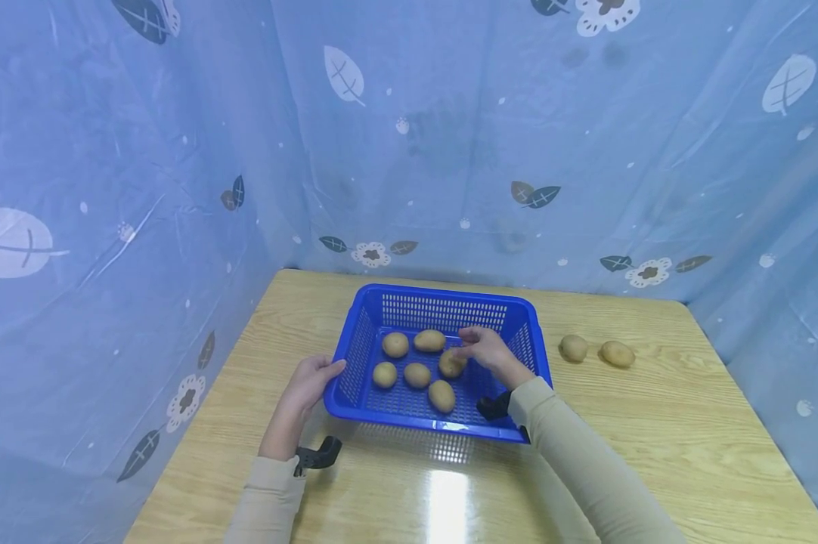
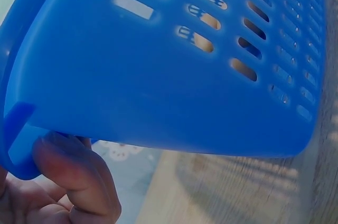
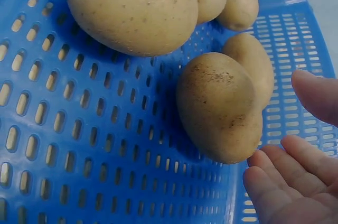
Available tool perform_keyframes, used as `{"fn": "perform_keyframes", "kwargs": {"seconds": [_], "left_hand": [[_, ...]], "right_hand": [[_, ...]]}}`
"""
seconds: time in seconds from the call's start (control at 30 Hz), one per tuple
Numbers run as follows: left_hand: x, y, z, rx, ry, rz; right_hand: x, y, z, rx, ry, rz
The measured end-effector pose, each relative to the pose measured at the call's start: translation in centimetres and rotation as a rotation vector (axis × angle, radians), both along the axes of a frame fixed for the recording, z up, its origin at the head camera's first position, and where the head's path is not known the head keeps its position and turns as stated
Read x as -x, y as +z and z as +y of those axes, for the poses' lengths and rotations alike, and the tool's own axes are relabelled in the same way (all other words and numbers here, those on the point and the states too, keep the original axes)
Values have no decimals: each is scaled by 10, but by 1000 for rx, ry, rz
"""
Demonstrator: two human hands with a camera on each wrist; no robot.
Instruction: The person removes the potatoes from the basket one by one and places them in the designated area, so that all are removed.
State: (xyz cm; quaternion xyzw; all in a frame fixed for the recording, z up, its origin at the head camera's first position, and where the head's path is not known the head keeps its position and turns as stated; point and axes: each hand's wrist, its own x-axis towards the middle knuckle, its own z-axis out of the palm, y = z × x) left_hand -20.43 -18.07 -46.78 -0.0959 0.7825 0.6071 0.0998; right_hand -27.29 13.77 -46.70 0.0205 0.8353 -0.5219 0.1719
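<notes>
Over on the left a blue curtain (image 1: 109,317) printed with leaves and flowers hangs beside the wooden table (image 1: 654,423), and in from it comes the person's left hand (image 1: 308,381), below it a beige sleeve (image 1: 266,495) and one black wrist mount (image 1: 322,453). Its fingers (image 2: 79,176) are curled under the rim at the left end of the one blue basket (image 1: 443,428), the thumb lying over the top, so that hand has a firm hold of it. The basket is at the middle of the table, and I count six potatoes on its floor: two towards the left, one behind the other, two in the middle set likewise, and two on the right, the nearer one lying a little to the left of the farther. That farther one, a potato with dark marks (image 1: 451,367), is the one nearest the right hand (image 1: 491,353), which reaches in over the right side; its thumb and fingers are spread well apart and grip nothing, fingertips right at the potato's edge, though I can't tell whether they touch. Farther right, outside the basket, lie two more potatoes (image 1: 617,353), near each other on the wood: eight in all.
</notes>
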Motion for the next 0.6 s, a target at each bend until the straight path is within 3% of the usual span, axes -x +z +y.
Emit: {"fn": "perform_keyframes", "kwargs": {"seconds": [0.6], "left_hand": [[1,0,1,4,-4,-8]], "right_hand": [[2,-8,0,-3,-16,-78]]}}
